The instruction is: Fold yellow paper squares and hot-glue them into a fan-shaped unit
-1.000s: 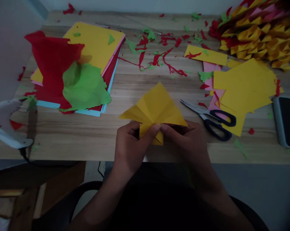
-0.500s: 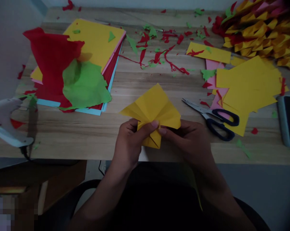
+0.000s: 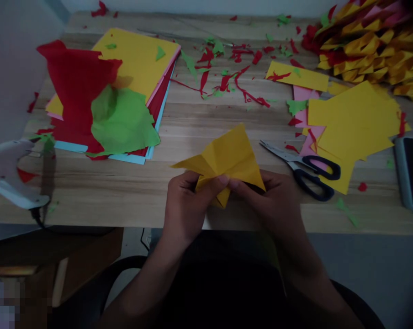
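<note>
A creased, partly folded piece of yellow paper (image 3: 223, 155) is held between my two hands above the front of the table. My left hand (image 3: 186, 201) grips its lower left, with the thumb pressed on the paper's middle. From the other side my right hand (image 3: 273, 198) pinches it, thumb tip close beside the left thumb. The fingers of both hands are mostly hidden behind the paper. To the right of my right hand lie scissors (image 3: 300, 169) with dark handles, their blades slightly apart.
Coloured paper sheets (image 3: 141, 55) are stacked at left, under torn red (image 3: 78, 82) and green paper (image 3: 124, 123). A glue gun (image 3: 13, 169) stands at the left edge. Yellow squares (image 3: 357, 119), a phone (image 3: 412, 173) and a folded-paper piece (image 3: 374, 45) are at right. Scraps (image 3: 227, 82) litter the back.
The yellow paper's upper part has tilted to the right, and its right flap now bends down over my right thumb. Both hands keep their grip nearly in place.
</note>
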Tool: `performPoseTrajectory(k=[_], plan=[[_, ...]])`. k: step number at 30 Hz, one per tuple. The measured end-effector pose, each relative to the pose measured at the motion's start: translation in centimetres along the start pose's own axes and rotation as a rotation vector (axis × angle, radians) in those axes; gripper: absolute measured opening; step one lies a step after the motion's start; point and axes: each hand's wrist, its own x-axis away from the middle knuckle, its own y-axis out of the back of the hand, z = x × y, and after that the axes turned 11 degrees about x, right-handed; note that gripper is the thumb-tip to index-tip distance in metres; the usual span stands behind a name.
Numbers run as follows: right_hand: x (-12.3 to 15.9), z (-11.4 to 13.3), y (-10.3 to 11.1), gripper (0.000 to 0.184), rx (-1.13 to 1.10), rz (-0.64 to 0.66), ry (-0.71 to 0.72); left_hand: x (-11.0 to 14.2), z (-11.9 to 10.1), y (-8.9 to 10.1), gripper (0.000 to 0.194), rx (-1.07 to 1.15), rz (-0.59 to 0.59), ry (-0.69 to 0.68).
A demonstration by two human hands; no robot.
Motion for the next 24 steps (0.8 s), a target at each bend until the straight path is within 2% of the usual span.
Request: performPoseTrajectory(k=[5,7,11,15,20,24], plan=[[0.6,-0.2,-0.4,0.013,-0.009,-0.064,0.05,-0.2,-0.4,-0.2,0.01,0.032,0.001,0.023],[0.5,-0.4,-0.8,0.009,-0.028,-0.07,0.029,-0.3,-0.2,-0.3,0.011,0.086,-0.009,0.046],[0.1,-0.6,-1.9,0.01,-0.162,-0.091,-0.059,-0.3,0.2,-0.7,0.02,0.151,-0.074,0.085],[0.2,-0.1,-2.6,0.01,-0.283,-0.141,-0.043,0.0,0.3,-0.9,0.016,0.236,-0.031,0.09],[0.4,0.6,-2.6,0.002,-0.177,-0.167,0.026,0.0,0.1,-1.0,0.018,0.323,-0.018,0.084],[0.4,0.7,-2.7,0.004,-0.116,-0.211,0.073,-0.1,0.0,-1.0,0.021,0.347,-0.015,0.11]])
